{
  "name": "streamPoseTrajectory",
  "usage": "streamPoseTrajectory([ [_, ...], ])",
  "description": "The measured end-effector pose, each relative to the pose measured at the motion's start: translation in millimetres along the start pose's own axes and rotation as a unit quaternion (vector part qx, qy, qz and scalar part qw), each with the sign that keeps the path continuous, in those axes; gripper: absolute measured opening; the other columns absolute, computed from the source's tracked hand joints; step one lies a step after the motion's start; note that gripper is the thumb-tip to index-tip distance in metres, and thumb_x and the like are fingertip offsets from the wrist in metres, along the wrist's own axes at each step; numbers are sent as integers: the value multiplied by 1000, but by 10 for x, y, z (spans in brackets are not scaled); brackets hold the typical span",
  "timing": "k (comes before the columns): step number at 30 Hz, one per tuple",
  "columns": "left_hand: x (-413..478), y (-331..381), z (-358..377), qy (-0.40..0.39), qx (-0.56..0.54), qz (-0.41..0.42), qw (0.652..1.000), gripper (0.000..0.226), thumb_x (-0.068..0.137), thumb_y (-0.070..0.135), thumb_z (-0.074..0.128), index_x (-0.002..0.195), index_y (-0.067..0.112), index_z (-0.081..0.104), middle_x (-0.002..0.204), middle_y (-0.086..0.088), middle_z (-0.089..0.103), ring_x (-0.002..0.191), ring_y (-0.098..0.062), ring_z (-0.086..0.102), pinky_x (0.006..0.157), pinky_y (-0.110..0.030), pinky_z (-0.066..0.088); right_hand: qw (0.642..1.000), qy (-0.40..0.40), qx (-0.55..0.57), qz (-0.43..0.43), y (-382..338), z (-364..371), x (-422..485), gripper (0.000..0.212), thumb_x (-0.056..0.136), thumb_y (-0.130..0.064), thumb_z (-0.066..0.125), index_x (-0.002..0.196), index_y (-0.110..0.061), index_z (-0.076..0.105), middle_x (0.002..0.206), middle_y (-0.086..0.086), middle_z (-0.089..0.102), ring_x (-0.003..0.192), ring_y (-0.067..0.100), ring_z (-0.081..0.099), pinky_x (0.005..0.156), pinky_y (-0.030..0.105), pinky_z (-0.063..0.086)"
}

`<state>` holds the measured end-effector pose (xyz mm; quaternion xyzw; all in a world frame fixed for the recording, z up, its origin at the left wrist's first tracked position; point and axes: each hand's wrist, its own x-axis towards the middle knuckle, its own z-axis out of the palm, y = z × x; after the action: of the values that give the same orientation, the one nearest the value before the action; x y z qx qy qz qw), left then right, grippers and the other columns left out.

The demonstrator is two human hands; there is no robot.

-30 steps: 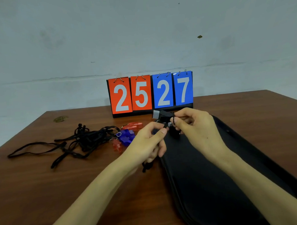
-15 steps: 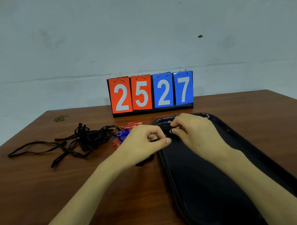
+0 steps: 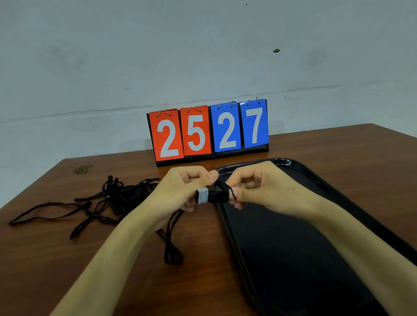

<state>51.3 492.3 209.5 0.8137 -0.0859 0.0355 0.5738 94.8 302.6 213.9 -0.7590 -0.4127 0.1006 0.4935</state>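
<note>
A small black whistle [image 3: 212, 194] with a grey mouthpiece is held between both hands above the left rim of the black tray [image 3: 326, 248]. My left hand [image 3: 180, 190] grips its grey end. My right hand [image 3: 259, 189] pinches the black cord at its other end. A loop of black lanyard [image 3: 171, 243] hangs from under my left hand onto the table.
A tangle of black lanyards [image 3: 113, 197] lies on the brown table at the left. A flip scoreboard [image 3: 208, 131] reading 25 and 27 stands at the back. The coloured whistles seen earlier are hidden behind my left hand.
Both hands have drawn nearer and turned the whistle so its grey end points left. The lanyard loop now trails lower on the table.
</note>
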Motion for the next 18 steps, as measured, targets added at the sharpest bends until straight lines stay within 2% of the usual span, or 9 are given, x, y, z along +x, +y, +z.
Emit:
streamPoseTrajectory([
  [3, 25, -18, 58, -6, -2, -4, 1000, 39, 81, 48, 49, 66, 14, 62, 53, 1, 52, 49, -7, 48, 52, -19, 41, 999, 10, 50, 6, -26, 2, -6, 12, 85, -4, 59, 84, -14, 66, 70, -6, 67, 67, 5, 64, 66, 18, 53],
  [5, 29, -41, 96, -4, -15, -1, 1000, 35, 92, 35, 47, 67, 17, 62, 56, -1, 53, 53, -9, 49, 55, -18, 44, 998, 28, 62, 12, -18, 10, 1, 13, 86, -4, 58, 83, -14, 66, 69, -6, 67, 66, 5, 64, 65, 18, 53],
  [8, -2, -50, 129, -28, -109, -29, 993, 26, 98, 22, 42, 84, 9, 60, 58, -3, 45, 43, -9, 35, 42, -21, 26, 996, 61, 67, 27, 14, 28, 20, 15, 88, -3, 57, 84, -15, 66, 71, -4, 66, 66, 6, 63, 64, 18, 53],
  [10, -7, -46, 142, -36, -133, -34, 990, 21, 98, 22, 42, 99, 8, 58, 55, -1, 43, 39, -7, 26, 40, -21, 17, 993, 86, 71, 38, 39, 27, 30, 15, 89, -4, 56, 84, -15, 66, 72, -4, 66, 67, 6, 64, 64, 18, 53],
  [12, -6, -45, 156, -39, -157, -30, 986, 23, 96, 25, 43, 106, 10, 57, 53, -1, 45, 37, -6, 25, 39, -21, 15, 990, 110, 77, 40, 59, 31, 31, 14, 89, -6, 56, 86, -15, 66, 73, -4, 66, 67, 6, 64, 66, 19, 54],
  [15, -6, -67, 198, -47, -156, -34, 986, 26, 97, 28, 41, 98, 4, 51, 55, -1, 47, 35, -6, 26, 36, -19, 17, 982, 170, 62, 47, 85, 29, 51, 11, 89, -7, 57, 89, -14, 66, 75, -2, 67, 69, 6, 64, 67, 20, 55],
  [18, 5, -107, 263, -38, -122, -35, 991, 27, 99, 28, 39, 87, 7, 50, 56, -3, 46, 35, -6, 25, 37, -18, 16, 969, 237, 1, 62, 119, 20, 72, 11, 89, -10, 58, 88, -18, 64, 78, -2, 66, 72, 7, 63, 70, 20, 54],
])
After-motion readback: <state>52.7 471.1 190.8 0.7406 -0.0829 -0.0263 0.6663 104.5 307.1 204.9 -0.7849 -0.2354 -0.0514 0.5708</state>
